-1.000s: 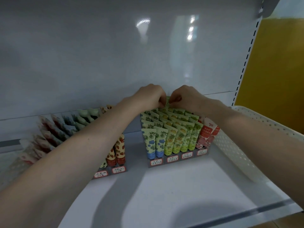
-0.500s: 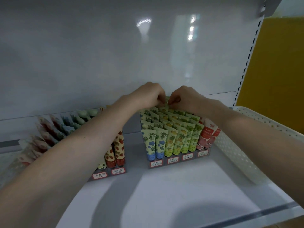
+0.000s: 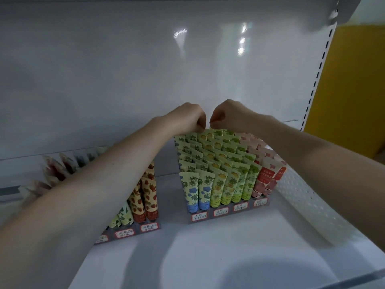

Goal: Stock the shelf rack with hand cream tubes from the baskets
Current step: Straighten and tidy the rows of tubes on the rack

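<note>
- Now the left hand and right hand, fingers curled, pinch the top edge of a green tube in the rack's back row.
- Rows of tubes fill it, blue to red.
- Red-bordered labels along its front: writing too blurred to read.
- White basket just beside, right.

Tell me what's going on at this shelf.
A person is stocking hand cream tubes. Both hands reach to the back row of the right-hand rack: the left hand pinches the top of a green tube, the right hand curls beside it, its grip unclear. The rack looks nearly full; a white basket stands alongside.
</note>
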